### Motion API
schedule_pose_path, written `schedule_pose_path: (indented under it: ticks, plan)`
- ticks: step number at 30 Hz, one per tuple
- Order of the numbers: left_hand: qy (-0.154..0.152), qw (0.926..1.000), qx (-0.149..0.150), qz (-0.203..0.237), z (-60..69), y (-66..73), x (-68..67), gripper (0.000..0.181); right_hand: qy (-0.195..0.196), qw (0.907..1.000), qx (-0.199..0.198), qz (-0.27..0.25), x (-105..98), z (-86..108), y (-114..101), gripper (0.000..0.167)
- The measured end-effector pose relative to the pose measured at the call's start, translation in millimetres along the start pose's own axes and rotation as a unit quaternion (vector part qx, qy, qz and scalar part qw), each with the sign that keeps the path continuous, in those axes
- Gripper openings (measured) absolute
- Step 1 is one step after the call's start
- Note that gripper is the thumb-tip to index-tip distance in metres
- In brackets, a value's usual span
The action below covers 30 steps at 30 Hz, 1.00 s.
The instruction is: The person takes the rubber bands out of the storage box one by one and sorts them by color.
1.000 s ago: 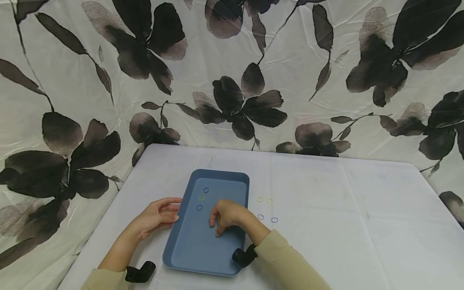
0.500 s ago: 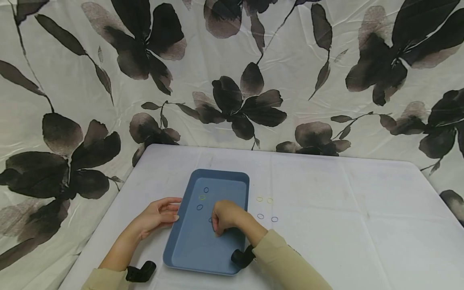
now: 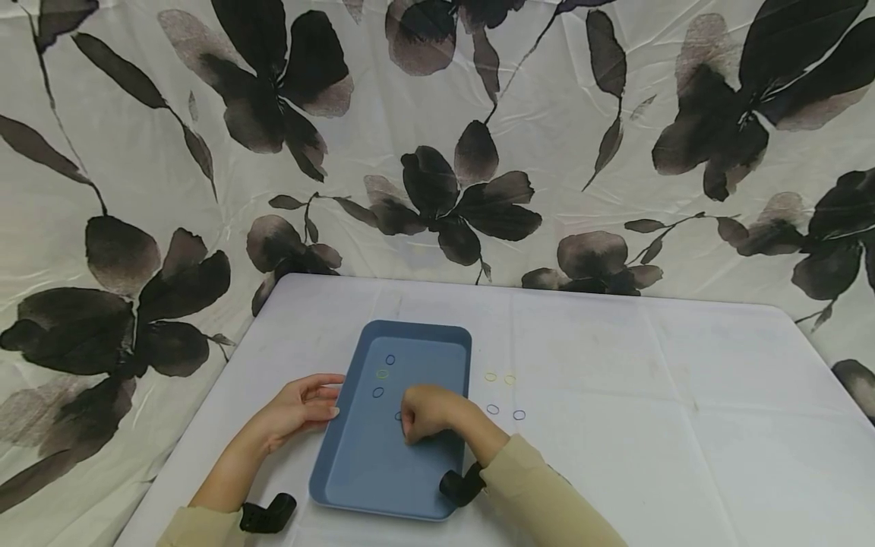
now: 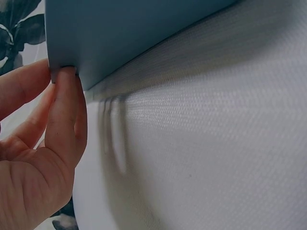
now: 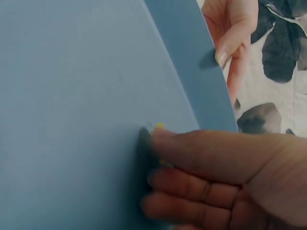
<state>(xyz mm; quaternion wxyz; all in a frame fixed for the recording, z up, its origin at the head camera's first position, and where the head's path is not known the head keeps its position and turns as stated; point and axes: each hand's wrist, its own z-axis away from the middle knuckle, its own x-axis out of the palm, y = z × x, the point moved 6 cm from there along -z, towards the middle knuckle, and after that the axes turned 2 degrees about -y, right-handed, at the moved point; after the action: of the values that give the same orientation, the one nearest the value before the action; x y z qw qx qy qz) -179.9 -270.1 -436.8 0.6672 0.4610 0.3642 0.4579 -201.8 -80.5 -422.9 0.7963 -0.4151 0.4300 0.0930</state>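
Note:
A blue tray (image 3: 379, 475) lies lengthwise on the white table. My left hand (image 3: 301, 410) holds its left rim, thumb at the edge and fingers against the outer side. Over the middle of the tray my right hand (image 3: 432, 414) has its fingers drawn together, knuckles up. In the right wrist view, a bit of a thin yellow rubber band (image 5: 159, 125) shows at my thumb tip, apparently pinched; my fingers hide most of it. A dark blue band (image 3: 398, 415) peeks out beside that hand. Farther up the tray lie two dark blue bands (image 3: 390, 359) and a yellow one (image 3: 383, 374).
Right of the tray, two yellow bands (image 3: 491, 377) and two blue bands (image 3: 492, 409) lie on the white tablecloth (image 3: 649, 425). A floral curtain (image 3: 437, 114) hangs behind the table. Black wrist mounts (image 3: 269, 514) are on both forearms.
The right hand's fingers have closed together from a spread pose, staying over the same spot. A dark blue band beside it has come into view. The left hand and tray stay put.

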Motion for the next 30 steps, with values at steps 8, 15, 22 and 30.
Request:
schedule_pose_path:
  ticks: [8, 15, 22, 30]
  plan:
    - [0.0, 1.0, 0.0, -0.001, -0.3, -0.5, 0.2, 0.065, 0.012, 0.9844, -0.011, -0.175, -11, 1.6, 8, 0.016]
    - [-0.001, 1.0, -0.002, 0.0, -0.4, -0.7, 0.3, 0.066, 0.052, 0.9472, 0.018, -0.316, -18, -0.6, 21, 0.01]
    - [-0.001, 1.0, -0.004, 0.0, -0.1, 0.0, -0.2, 0.065, 0.104, 0.9135, 0.037, -0.392, -28, -1.2, 34, 0.007]
    - [0.0, 1.0, -0.007, -0.002, -0.1, -0.3, -0.8, 0.066, 0.112, 0.8995, 0.05, -0.419, -37, 5.2, 49, 0.012]
